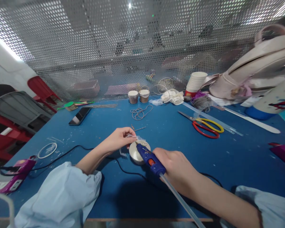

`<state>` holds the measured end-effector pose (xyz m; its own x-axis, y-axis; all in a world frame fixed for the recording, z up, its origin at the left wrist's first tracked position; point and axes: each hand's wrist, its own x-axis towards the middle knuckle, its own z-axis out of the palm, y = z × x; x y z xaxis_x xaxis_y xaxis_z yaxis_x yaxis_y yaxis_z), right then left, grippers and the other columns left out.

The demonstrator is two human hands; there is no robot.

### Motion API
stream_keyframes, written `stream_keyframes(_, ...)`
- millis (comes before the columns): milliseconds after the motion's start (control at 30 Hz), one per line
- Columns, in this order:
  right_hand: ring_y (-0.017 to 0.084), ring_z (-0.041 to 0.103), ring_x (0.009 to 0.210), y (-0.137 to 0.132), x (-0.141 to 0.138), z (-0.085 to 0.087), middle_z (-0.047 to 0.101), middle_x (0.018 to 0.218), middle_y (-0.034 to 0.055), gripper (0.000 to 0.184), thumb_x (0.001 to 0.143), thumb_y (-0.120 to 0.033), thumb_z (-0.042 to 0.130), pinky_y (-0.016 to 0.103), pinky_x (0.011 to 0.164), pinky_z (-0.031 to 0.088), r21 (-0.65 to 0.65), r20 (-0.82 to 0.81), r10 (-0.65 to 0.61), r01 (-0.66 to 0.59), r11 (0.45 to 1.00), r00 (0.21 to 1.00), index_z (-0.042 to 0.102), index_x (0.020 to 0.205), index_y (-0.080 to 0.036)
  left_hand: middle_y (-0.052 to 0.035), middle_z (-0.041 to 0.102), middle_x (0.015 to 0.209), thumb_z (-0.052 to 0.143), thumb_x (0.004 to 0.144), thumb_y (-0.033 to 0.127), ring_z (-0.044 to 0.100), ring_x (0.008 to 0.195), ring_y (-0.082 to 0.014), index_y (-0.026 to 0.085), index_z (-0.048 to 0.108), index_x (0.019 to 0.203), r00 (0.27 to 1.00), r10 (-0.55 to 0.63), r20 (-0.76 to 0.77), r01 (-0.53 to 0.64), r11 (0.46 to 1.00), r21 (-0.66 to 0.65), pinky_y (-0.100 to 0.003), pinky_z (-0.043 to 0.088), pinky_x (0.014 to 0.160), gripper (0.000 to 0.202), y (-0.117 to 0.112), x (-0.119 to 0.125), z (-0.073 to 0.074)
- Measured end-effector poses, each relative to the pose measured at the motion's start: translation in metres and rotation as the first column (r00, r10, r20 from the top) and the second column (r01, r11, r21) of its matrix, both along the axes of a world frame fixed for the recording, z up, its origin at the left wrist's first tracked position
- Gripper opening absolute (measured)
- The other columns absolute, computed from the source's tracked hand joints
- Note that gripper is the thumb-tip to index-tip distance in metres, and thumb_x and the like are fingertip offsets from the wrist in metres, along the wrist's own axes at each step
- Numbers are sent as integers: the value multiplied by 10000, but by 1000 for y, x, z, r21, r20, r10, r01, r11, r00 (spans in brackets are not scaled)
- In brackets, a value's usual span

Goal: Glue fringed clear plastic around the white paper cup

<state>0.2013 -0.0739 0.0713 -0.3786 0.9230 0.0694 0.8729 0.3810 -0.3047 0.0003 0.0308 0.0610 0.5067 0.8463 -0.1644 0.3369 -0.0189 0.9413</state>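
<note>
My right hand (178,167) is closed round a blue hot-glue gun (150,159) with a clear glue stick (180,199) sticking out of its back. Its nozzle points at the top of a small round cream-coloured disc (135,152) lying on the blue table (161,133). My left hand (117,139) pinches a strip of white lace trim (136,138) against the far rim of that disc. The gun's black cord (68,151) trails off to the left.
Yellow and red scissors (205,126), a clear ruler (213,119), a coil of cord (139,112), two small cups (139,96), stacked paper cups (196,83), a phone (79,116), a white ring (47,149), a pink device (13,177), a bag (256,68). Perforated metal screen behind.
</note>
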Motion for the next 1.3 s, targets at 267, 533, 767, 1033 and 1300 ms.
stream_keyframes(267, 148, 498, 488, -3, -2, -3, 619, 650, 35, 52, 789, -145, 465, 281, 487, 144, 63, 18, 16, -17, 998, 1000, 510, 770, -163, 45, 559, 575, 656, 740, 301, 515, 500, -81, 156, 584, 762, 1000, 20, 14, -20, 1000, -18, -204, 392, 517, 164, -1, 2, 0)
stream_keyframes(533, 142, 490, 475, -4, -5, -5, 594, 624, 16, 65, 803, -148, 460, 284, 479, 155, 106, -16, 69, -67, 992, 998, 490, 751, -174, 50, 556, 569, 660, 724, 285, 513, 506, -78, 150, 582, 769, 999, 32, 9, -32, 998, -46, -199, 385, 521, 162, -4, 2, 3)
stream_keyframes(767, 154, 549, 509, -6, -4, -4, 643, 685, 32, 63, 762, -105, 506, 292, 479, 139, 98, 82, 10, -18, 995, 997, 511, 783, -164, 44, 563, 583, 661, 726, 292, 518, 503, -81, 154, 580, 760, 999, 32, 18, -31, 998, -48, -206, 392, 521, 164, -3, 2, 1)
stream_keyframes(1033, 153, 562, 502, -11, -7, -5, 654, 699, 42, 125, 724, -53, 515, 285, 472, 128, 118, 148, -13, -4, 993, 989, 509, 788, -160, 44, 564, 593, 666, 730, 285, 524, 502, -78, 150, 577, 768, 999, 27, 23, -26, 999, -45, -210, 402, 527, 167, -3, 1, 0)
stream_keyframes(1300, 148, 549, 495, -10, -9, -5, 634, 675, 37, 98, 733, -79, 487, 289, 468, 141, 141, 112, 11, -27, 990, 994, 506, 779, -164, 47, 559, 574, 656, 730, 290, 513, 497, -80, 154, 575, 761, 999, 36, 19, -35, 998, -49, -209, 400, 517, 161, -6, 3, 3)
